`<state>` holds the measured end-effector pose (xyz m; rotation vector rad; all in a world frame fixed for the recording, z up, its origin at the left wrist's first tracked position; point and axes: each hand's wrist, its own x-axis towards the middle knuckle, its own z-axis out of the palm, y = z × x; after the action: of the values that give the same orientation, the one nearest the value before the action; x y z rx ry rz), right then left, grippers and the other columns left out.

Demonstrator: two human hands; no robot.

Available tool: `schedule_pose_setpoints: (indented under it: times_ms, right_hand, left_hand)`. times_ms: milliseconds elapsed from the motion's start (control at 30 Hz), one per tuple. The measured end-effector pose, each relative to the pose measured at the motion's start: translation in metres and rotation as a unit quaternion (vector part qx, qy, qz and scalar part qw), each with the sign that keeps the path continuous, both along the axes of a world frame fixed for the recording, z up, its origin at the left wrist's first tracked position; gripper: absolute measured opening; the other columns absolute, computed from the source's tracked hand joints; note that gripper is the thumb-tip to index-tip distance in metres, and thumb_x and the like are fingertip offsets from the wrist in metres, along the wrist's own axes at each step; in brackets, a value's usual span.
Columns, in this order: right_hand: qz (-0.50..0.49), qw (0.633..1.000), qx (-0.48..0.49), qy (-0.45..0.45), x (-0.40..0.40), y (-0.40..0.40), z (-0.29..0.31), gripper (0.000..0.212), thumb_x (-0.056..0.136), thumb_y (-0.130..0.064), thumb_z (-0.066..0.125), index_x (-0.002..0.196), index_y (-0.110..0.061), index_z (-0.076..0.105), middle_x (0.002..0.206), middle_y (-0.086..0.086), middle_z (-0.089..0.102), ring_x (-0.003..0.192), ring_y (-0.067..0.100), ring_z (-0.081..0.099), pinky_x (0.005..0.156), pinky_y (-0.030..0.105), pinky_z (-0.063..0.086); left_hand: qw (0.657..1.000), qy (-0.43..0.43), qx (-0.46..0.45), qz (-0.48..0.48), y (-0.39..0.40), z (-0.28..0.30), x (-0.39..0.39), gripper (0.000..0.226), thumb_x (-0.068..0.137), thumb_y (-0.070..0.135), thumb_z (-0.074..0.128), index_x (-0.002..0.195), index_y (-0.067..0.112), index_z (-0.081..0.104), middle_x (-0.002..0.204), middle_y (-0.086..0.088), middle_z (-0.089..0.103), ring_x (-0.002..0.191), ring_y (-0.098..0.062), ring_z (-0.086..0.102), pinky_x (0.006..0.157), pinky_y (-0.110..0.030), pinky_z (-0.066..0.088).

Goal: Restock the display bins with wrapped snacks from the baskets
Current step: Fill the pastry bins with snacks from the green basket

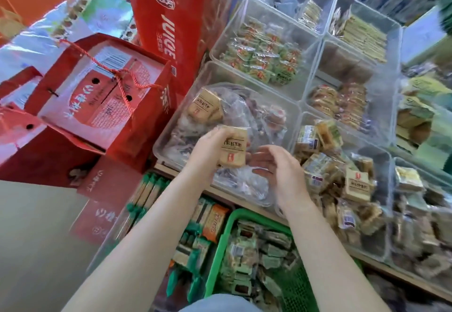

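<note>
My left hand [210, 146] grips a tan wrapped snack [233, 149] over the near left clear display bin [171, 135]. That bin holds a clear plastic bag and a few more tan snacks [204, 106]. My right hand [278, 167] hovers just right of the held snack, fingers relaxed and holding nothing. A green basket [226, 233] full of wrapped snacks sits below the shelf, between my forearms.
Several more clear bins of wrapped snacks fill the shelf to the right and behind, such as one with green packets [264, 60]. Red gift bags and boxes [97, 96] crowd the left. A rack of boxed goods [195, 238] stands left of the basket.
</note>
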<state>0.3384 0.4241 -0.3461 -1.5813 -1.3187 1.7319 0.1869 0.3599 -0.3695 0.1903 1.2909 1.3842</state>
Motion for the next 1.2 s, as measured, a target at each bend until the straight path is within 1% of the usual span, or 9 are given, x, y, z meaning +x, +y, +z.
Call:
schedule_pose_setpoints:
  times_ms: [133,300,433,533,700,800,867,1000,1200]
  right_hand:
    - [-0.081,0.982,-0.102,0.134,0.041,-0.002,0.020,0.041,0.108,-0.032,0.037,0.100,-0.005,0.066,0.084,0.014,0.072,0.076,0.027,0.069,0.070,0.035,0.057]
    - [-0.035,0.969,-0.167,0.176,0.093,-0.020,0.036,0.067,0.102,-0.059,0.033,0.125,-0.004,0.063,0.120,0.025,0.068,0.105,0.041,0.067,0.085,0.049,0.057]
    - [-0.006,0.973,-0.098,0.209,0.134,-0.035,0.051,0.043,0.097,-0.040,0.051,0.122,-0.009,0.067,0.111,0.021,0.070,0.091,0.034,0.069,0.084,0.053,0.059]
    - [-0.070,0.979,-0.063,0.183,0.171,-0.037,0.050,0.035,0.095,-0.026,0.057,0.125,-0.008,0.061,0.109,0.020,0.073,0.087,0.033,0.073,0.070,0.043,0.063]
    - [-0.184,0.971,-0.111,0.101,0.231,-0.033,0.034,0.031,0.104,-0.024,0.054,0.129,-0.006,0.054,0.105,0.023,0.072,0.074,0.031,0.069,0.047,0.032,0.053]
    - [-0.181,0.978,-0.091,0.041,0.263,-0.008,0.032,0.030,0.103,-0.022,0.050,0.131,-0.011,0.051,0.119,0.022,0.066,0.085,0.031,0.071,0.063,0.040,0.060]
    - [-0.144,0.987,-0.004,-0.067,0.271,0.016,0.038,0.031,0.100,-0.024,0.051,0.130,-0.020,0.053,0.117,0.005,0.066,0.100,0.025,0.068,0.084,0.045,0.059]
    - [-0.039,0.949,0.219,-0.221,0.255,0.075,0.048,0.041,0.100,-0.027,0.052,0.140,-0.026,0.046,0.126,0.000,0.051,0.115,0.019,0.050,0.091,0.032,0.043]
    - [0.188,0.897,0.148,-0.371,0.240,0.115,0.007,0.041,0.101,-0.029,0.048,0.138,-0.013,0.056,0.140,0.010,0.053,0.119,0.028,0.054,0.097,0.035,0.045]
  left_hand:
    - [1.000,0.019,0.017,-0.018,0.002,0.017,0.037,0.025,0.092,0.043,0.066,0.095,0.020,0.074,0.096,-0.005,0.076,0.086,-0.024,0.071,0.072,-0.036,0.053]
    - [0.996,0.022,0.029,-0.085,0.011,0.049,0.096,0.037,0.088,0.056,0.064,0.094,0.021,0.074,0.095,-0.006,0.077,0.090,-0.031,0.073,0.084,-0.044,0.056]
    - [0.972,0.126,-0.010,-0.199,0.017,0.067,0.153,0.045,0.097,0.064,0.042,0.093,0.031,0.072,0.102,-0.006,0.076,0.094,-0.027,0.072,0.086,-0.043,0.055]
    - [0.954,0.226,0.033,-0.194,0.025,0.056,0.181,0.042,0.104,0.053,0.035,0.128,0.034,0.064,0.136,0.002,0.061,0.125,-0.016,0.056,0.102,-0.036,0.044]
    - [0.767,0.580,0.044,-0.270,0.038,-0.007,0.203,0.060,0.102,0.043,0.047,0.157,0.032,0.025,0.168,0.002,0.009,0.154,-0.019,0.005,0.125,-0.043,0.011]
    - [0.659,0.661,-0.013,-0.359,0.040,-0.038,0.216,0.068,0.100,0.058,0.039,0.159,0.039,0.010,0.166,0.005,-0.019,0.153,-0.020,-0.018,0.124,-0.043,-0.005]
    - [0.638,0.680,-0.017,-0.361,0.040,-0.045,0.216,0.069,0.099,0.062,0.037,0.159,0.041,0.008,0.166,0.004,-0.021,0.152,-0.019,-0.022,0.123,-0.042,-0.009]
    - [0.627,0.687,-0.035,-0.366,0.042,-0.043,0.217,0.071,0.099,0.063,0.036,0.159,0.039,0.007,0.167,0.002,-0.014,0.152,-0.019,-0.020,0.124,-0.043,-0.009]
    - [0.621,0.678,-0.054,-0.390,0.044,-0.034,0.218,0.070,0.098,0.062,0.037,0.159,0.038,0.010,0.168,0.002,-0.006,0.154,-0.021,-0.014,0.123,-0.043,-0.008]
